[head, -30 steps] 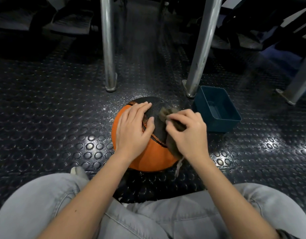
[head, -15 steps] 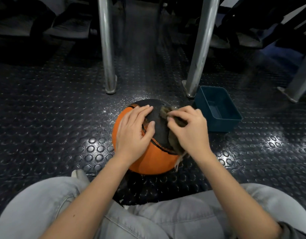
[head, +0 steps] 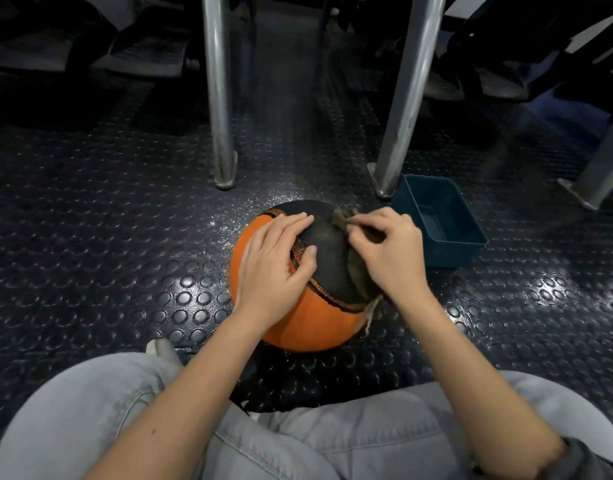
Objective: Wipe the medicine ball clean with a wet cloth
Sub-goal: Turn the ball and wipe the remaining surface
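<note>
The orange-and-black medicine ball (head: 308, 320) sits on the studded rubber floor (head: 125, 237), right in front of the person's knees in grey jeans (head: 332, 441). The left hand (head: 274, 265) lies flat on the ball's upper left side, fingers straight. The right hand (head: 391, 258) has its fingers curled, pinching a bunched brownish cloth (head: 359, 274) against the black panel. The two hands are apart. A teal plastic tub (head: 450, 254) stands just beside the ball on the right, near a metal leg (head: 409, 91).

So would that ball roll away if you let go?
Probably it could roll: the ball is round and sits on the floor, with the left hand steadying it. The floor's bumps may slow it. Its grainy skin looks grippy, not slippery.
</note>
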The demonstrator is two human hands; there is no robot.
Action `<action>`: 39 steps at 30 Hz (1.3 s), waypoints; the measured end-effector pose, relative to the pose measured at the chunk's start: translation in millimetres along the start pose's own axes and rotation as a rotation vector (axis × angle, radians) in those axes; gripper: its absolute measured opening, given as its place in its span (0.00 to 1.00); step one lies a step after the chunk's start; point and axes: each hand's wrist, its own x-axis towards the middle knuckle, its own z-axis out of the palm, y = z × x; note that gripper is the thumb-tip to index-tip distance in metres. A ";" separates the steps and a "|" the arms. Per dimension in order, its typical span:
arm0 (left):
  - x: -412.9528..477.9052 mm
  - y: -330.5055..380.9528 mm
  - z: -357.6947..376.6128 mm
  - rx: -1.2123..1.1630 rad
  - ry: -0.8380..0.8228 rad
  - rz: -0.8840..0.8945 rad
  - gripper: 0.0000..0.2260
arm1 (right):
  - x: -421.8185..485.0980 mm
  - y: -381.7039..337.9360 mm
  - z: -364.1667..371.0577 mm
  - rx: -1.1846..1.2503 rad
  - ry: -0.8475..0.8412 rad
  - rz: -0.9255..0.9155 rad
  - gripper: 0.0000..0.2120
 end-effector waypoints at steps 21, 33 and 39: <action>-2.6 5.3 2.4 0.027 0.024 0.016 0.20 | -2.9 4.8 -6.6 0.067 0.018 0.175 0.06; 1.4 7.1 3.6 0.010 0.008 0.007 0.20 | 13.9 14.1 -6.5 0.038 -0.030 0.254 0.08; -0.1 -1.3 1.3 0.003 0.017 -0.026 0.21 | -23.8 -19.2 -4.7 -0.045 0.016 -0.097 0.05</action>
